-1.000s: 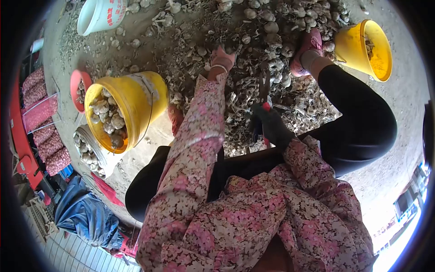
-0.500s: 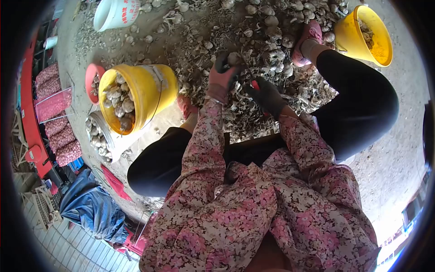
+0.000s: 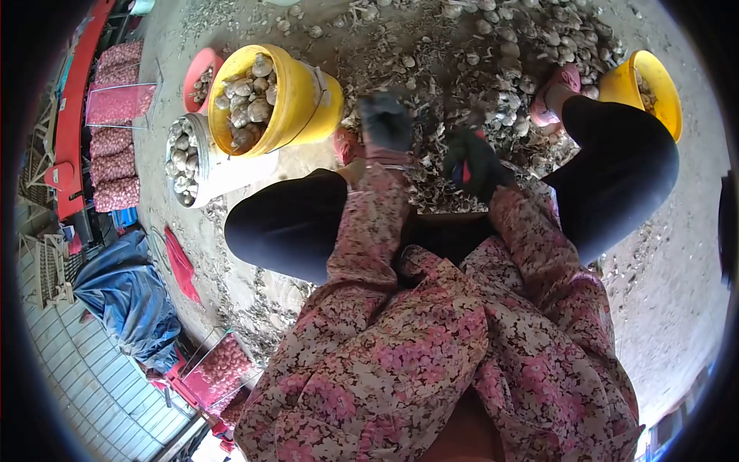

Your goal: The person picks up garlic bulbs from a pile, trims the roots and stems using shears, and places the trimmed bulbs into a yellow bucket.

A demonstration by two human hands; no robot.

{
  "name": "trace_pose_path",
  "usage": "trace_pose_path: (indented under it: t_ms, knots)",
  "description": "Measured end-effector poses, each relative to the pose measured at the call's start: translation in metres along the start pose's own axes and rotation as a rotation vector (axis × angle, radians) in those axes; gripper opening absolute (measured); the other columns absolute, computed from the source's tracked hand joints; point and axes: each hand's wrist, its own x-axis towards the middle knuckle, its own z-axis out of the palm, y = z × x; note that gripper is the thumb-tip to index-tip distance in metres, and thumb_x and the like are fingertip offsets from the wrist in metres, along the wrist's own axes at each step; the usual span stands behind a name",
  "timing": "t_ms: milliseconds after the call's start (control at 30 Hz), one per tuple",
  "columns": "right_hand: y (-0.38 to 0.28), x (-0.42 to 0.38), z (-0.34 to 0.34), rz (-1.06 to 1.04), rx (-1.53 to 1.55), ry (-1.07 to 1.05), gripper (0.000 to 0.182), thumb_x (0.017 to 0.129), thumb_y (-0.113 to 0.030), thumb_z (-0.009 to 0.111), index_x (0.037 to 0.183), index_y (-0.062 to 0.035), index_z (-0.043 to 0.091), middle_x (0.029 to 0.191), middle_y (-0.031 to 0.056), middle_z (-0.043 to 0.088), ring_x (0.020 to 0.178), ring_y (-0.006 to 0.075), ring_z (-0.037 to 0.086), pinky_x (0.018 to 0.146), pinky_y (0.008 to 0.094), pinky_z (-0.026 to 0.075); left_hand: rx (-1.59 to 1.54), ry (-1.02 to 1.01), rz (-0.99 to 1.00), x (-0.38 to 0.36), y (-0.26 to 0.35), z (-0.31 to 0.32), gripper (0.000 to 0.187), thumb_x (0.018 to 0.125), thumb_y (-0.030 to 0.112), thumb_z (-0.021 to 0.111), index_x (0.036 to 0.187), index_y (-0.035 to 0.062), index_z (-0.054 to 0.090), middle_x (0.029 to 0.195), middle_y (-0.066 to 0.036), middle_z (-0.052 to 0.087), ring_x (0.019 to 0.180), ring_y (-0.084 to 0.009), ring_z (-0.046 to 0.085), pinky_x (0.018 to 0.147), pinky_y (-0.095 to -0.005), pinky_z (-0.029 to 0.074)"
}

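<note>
My left hand [image 3: 386,123], in a dark-coated glove with a pink cuff, is blurred above the garlic litter, right of the large yellow bucket [image 3: 329,104]. Its fingers look curled in, and I cannot tell what is inside them. My right hand [image 3: 483,165], in a dark glove, is closed around a red-handled knife [image 3: 466,171]; most of the tool is hidden by the fingers. Below and between both hands lies a heap of dry garlic stalks and skins [image 3: 443,181]. Loose garlic bulbs [image 3: 508,50] are spread over the ground beyond.
Garlic bulbs fill the yellow bucket and a white bucket [image 3: 202,173] beside it. Behind them is a small pink tub [image 3: 194,73]. Another yellow bucket [image 3: 671,100] stands by my right foot [image 3: 548,100]. Filled pink net sacks [image 3: 115,165] and a blue tarp [image 3: 131,296] lie at left.
My left hand has turned over and the garlic bulb it held no longer shows. My right hand has drawn back toward my body with the knife. The view has shifted.
</note>
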Motion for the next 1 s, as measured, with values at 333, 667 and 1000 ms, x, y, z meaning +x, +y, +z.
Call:
trace_pose_path:
  t_ms: [333, 667, 1000]
  knots:
    - [-0.032, -0.006, 0.011, -0.721, -1.389, 0.140, 0.046, 0.078, -0.030, 0.070, 0.115, -0.0056, 0.055, 0.085, 0.0150, 0.062, 0.075, 0.0301, 0.062, 0.065, 0.0405, 0.049, 1.088, 0.469, -0.230, -0.013, 0.020, 0.038, 0.047, 0.074, 0.010, 0.074, 0.117, 0.0047, 0.056, 0.108, -0.008, 0.061, 0.099, -0.0228, 0.060, 0.087, -0.0349, 0.050]
    - [-0.063, -0.009, 0.005, -0.532, -1.918, 0.112, 0.061, 0.074, -0.026, 0.071, 0.129, -0.0125, 0.048, 0.090, 0.0132, 0.061, 0.084, 0.0311, 0.061, 0.073, 0.0435, 0.048, 1.810, 0.111, -0.196, -0.009, 0.019, 0.042, 0.066, 0.059, 0.016, 0.081, 0.118, 0.0026, 0.055, 0.105, -0.013, 0.060, 0.098, -0.0266, 0.060, 0.088, -0.0358, 0.048]
    - [-0.056, -0.010, -0.007, -0.581, -1.887, 0.072, 0.047, 0.075, -0.026, 0.068, 0.117, -0.0100, 0.052, 0.086, 0.0125, 0.063, 0.083, 0.0303, 0.063, 0.071, 0.0436, 0.048, 1.655, 0.090, -0.297, -0.017, 0.031, 0.072, 0.084, 0.060, 0.004, 0.078, 0.136, 0.0063, 0.041, 0.119, -0.011, 0.060, 0.106, -0.0194, 0.060, 0.090, -0.0299, 0.048]
